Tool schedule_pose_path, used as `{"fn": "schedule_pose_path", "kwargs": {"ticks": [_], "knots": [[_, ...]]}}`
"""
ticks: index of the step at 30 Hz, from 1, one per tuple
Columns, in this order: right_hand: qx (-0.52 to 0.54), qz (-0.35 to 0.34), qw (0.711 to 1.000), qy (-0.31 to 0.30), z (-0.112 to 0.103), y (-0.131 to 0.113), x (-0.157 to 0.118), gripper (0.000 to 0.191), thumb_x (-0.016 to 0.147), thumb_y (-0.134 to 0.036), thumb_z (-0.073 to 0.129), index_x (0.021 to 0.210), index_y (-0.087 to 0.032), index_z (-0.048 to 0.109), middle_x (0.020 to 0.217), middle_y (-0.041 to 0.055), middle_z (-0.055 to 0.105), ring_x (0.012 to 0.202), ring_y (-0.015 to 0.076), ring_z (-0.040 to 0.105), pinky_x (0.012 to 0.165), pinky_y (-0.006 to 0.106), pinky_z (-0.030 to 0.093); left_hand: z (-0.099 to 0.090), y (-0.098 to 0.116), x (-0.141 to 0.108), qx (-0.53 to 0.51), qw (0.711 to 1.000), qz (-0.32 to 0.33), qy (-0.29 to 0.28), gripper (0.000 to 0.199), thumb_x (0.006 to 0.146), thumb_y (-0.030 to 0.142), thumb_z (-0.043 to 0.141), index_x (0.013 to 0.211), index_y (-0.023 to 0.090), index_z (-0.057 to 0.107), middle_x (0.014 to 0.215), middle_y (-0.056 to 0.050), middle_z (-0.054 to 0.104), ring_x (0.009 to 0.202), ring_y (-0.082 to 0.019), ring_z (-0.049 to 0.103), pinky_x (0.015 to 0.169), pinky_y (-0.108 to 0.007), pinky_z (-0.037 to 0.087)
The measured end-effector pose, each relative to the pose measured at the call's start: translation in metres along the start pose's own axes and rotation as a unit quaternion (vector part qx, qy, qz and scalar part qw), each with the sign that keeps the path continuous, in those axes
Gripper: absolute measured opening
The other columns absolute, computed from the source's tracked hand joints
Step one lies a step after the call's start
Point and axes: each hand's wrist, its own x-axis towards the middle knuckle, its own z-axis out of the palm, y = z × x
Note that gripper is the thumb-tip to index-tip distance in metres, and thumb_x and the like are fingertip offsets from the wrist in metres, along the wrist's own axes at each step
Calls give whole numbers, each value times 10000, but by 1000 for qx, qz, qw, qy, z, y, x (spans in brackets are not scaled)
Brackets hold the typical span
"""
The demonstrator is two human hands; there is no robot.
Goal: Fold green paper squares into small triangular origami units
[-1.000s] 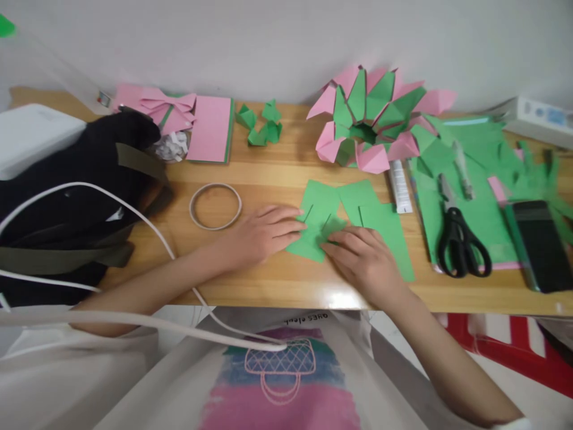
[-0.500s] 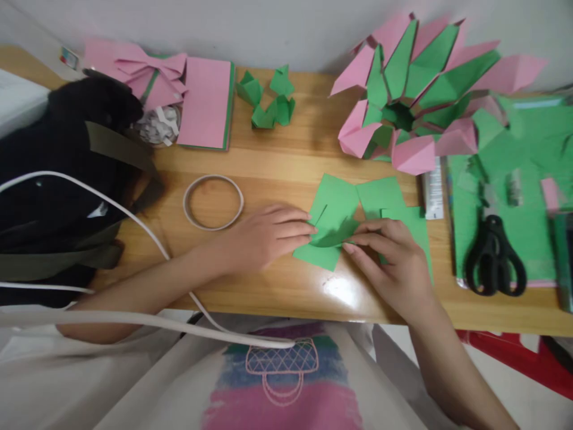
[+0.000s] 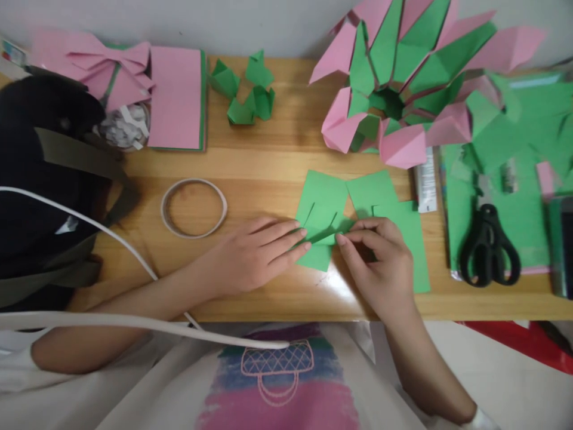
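A green paper piece (image 3: 320, 188) with two dark slits lies on the wooden table, a narrow folded part lifted near its lower edge. My left hand (image 3: 259, 257) lies flat with fingers stretched, its fingertips touching the left side of that paper. Thumb and fingers of my right hand (image 3: 382, 254) pinch the folded part at its right end. Another green sheet (image 3: 373, 185) lies just behind. Further right, a slit green sheet (image 3: 412, 251) is partly hidden by my right hand.
Left of my hands lies a tape ring (image 3: 194, 233). Behind stand folded green paper pieces (image 3: 259, 101), a pink paper stack (image 3: 176, 98) and a large pink-green paper construction (image 3: 398, 140). Black scissors (image 3: 490, 245) and a tube (image 3: 426, 182) are at right. A white cable (image 3: 134, 322) crosses in front.
The view has shifted, so most things sit further left. The right hand has raised the paper's fold slightly, and a second slit shows clearly. The left hand stays against the paper.
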Motion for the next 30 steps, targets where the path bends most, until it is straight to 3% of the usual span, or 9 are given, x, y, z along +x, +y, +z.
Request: {"fn": "schedule_pose_path", "kwargs": {"ticks": [9, 30], "knots": [[-4, 32, 999, 23, 6, -2, 0, 136, 846, -252, 665, 723, -196, 652, 829, 50, 593, 831, 208, 624, 703, 368, 528, 3, 17, 0, 41, 999, -29, 3, 385, 1015, 111, 309, 1277, 97, 590, 1265, -96, 687, 1197, -260, 602, 927, -398, 431], [-37, 18, 998, 39, 9, -2, 0, 152, 837, -229, 662, 710, -193, 587, 802, 46, 582, 803, 195, 613, 710, 356, 519, 6, 19, 0, 21, 998, -56, -3, 384, 1018, 119, 321, 1276, 114, 604, 1280, -63, 682, 1225, -253, 580, 912, -394, 426]]}}
